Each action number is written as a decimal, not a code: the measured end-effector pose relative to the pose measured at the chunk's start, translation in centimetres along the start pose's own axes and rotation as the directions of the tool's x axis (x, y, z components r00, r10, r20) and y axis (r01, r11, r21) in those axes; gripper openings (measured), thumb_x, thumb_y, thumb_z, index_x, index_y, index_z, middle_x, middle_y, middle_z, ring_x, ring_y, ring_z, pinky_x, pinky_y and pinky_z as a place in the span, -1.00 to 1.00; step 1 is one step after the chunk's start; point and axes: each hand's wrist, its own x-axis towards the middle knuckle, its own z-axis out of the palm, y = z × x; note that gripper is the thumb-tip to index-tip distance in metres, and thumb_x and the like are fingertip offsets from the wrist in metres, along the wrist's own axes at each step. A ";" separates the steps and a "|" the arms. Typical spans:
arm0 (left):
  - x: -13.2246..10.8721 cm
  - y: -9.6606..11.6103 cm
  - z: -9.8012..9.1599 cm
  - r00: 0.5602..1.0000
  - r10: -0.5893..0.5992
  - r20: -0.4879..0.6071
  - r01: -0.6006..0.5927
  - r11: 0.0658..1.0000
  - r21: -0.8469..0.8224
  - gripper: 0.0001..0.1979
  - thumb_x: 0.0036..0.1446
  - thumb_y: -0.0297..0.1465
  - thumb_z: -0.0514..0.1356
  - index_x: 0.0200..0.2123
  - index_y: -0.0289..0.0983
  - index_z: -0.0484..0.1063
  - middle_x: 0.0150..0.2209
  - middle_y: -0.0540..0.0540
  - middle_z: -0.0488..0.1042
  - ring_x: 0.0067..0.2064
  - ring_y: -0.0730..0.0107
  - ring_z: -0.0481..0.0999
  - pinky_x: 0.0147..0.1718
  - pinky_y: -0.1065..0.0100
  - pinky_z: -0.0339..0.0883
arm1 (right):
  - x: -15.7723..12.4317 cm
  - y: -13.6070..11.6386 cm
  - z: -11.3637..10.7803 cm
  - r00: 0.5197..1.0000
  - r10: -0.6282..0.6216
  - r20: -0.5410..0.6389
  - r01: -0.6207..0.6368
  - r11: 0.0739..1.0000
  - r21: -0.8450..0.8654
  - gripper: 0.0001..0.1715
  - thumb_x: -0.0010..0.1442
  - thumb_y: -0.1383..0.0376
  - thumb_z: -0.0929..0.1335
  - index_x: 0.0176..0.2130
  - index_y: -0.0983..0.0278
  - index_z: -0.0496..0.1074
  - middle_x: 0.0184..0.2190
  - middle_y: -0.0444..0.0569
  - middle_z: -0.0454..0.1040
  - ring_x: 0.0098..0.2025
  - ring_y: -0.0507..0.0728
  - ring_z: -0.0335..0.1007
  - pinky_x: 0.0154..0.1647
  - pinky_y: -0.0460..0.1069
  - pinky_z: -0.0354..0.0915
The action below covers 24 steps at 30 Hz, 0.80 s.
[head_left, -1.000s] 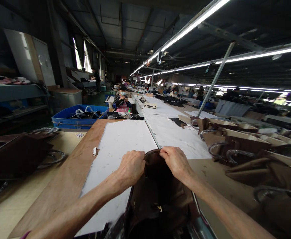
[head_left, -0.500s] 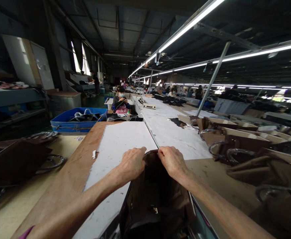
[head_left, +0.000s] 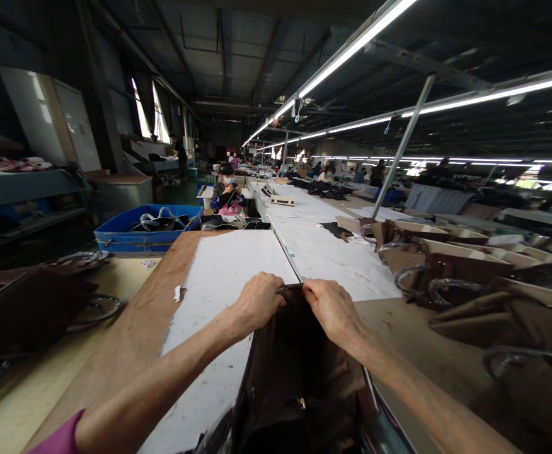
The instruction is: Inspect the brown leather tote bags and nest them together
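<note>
A dark brown bag (head_left: 299, 366) stands open in front of me, its inside facing up and a small gold-coloured metal piece showing within. My left hand (head_left: 261, 299) is closed on the far rim at its left corner, thumb and fingers pinching the edge. At the right corner of that same rim, my right hand (head_left: 330, 306) grips the edge with bent fingers. Only a short stretch of rim shows between the two hands. The near end of the bag runs out of view at the bottom.
White sheets (head_left: 229, 258) cover much of the worktable (head_left: 129, 353). Several brown bags (head_left: 465, 271) with wrapped handles line the right side; another brown bag (head_left: 30, 309) lies at left. A blue bin (head_left: 143, 236) stands beyond, near a seated person (head_left: 229, 189).
My left hand has shifted slightly up and right along the rim, and its thumb now shows bent over the edge. The right hand keeps its hold, moving a little to the right.
</note>
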 end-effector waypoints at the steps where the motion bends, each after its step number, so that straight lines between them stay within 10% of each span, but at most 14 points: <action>1: 0.0 0.0 0.0 1.000 -0.001 0.002 0.001 1.000 -0.004 -0.85 -0.08 -0.39 0.10 -0.43 -0.26 0.45 -0.41 -0.08 0.50 -0.33 0.32 0.45 -0.38 0.39 0.23 | 0.1 0.0 0.1 1.000 0.007 -0.008 -0.007 1.000 0.000 -0.76 0.12 0.32 0.18 -0.47 0.21 0.38 -0.48 -0.10 0.46 -0.39 0.05 0.32 -0.43 -0.09 0.00; 24: -0.1 -0.3 0.5 0.999 0.033 -0.031 -0.038 0.978 -0.206 -0.78 -0.06 -0.38 0.07 -0.34 -0.21 0.47 -0.46 0.00 0.48 -0.38 0.39 0.39 -0.37 0.43 0.20 | 0.4 0.4 0.2 1.000 0.017 0.012 -0.017 1.000 0.003 -0.77 0.13 0.27 0.21 -0.40 0.17 0.43 -0.44 -0.12 0.48 -0.33 0.05 0.35 -0.41 -0.10 0.01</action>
